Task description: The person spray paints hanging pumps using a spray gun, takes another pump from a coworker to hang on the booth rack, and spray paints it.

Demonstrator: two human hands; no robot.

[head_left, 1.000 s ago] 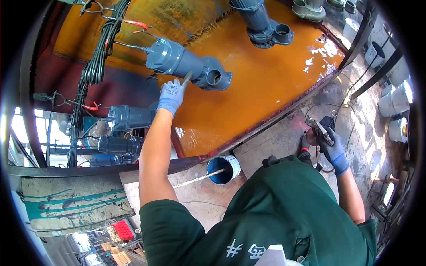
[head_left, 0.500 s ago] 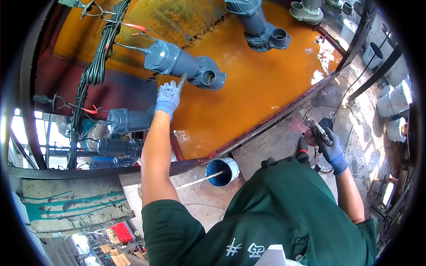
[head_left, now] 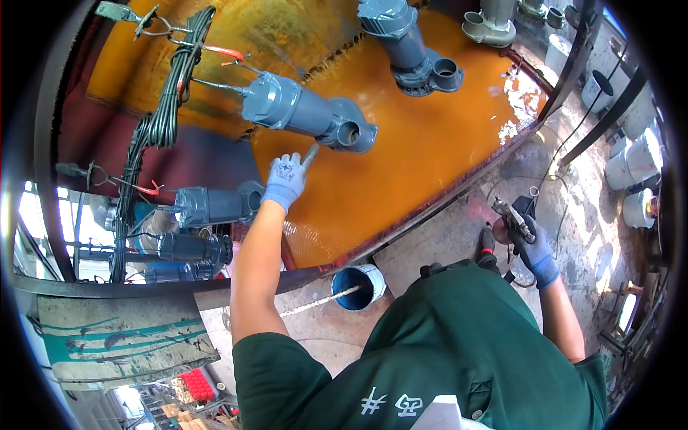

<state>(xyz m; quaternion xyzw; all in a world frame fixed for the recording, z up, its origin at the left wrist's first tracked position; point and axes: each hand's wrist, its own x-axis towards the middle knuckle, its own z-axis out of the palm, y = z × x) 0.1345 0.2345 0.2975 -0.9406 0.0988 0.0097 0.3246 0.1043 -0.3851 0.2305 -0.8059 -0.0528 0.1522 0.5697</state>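
My left hand (head_left: 288,179), in a white and blue-grey glove, holds nothing. Its fingers are apart, and the index fingertip is at the underside of a grey-blue motor pump (head_left: 304,111); whether it touches cannot be told. The pump hangs sideways by its cable and has a round outlet at its right end. On the right, my right hand (head_left: 532,247), in a darker grey glove, is closed around a metal spray gun (head_left: 514,221) pointing up and left. Part of its grip is hidden by the fingers.
Orange-brown liquid (head_left: 401,172) fills a dark-rimmed basin under the pumps. Another pump (head_left: 405,46) hangs farther back; several more (head_left: 208,206) hang at left beside bundled cables (head_left: 161,118). A blue-lined bucket (head_left: 358,287) with a stick stands by my body. White buckets (head_left: 634,161) line the right.
The nearest pump has shifted right and slightly down in view, and my left hand has moved the same way. The spray gun in my right hand has barely moved.
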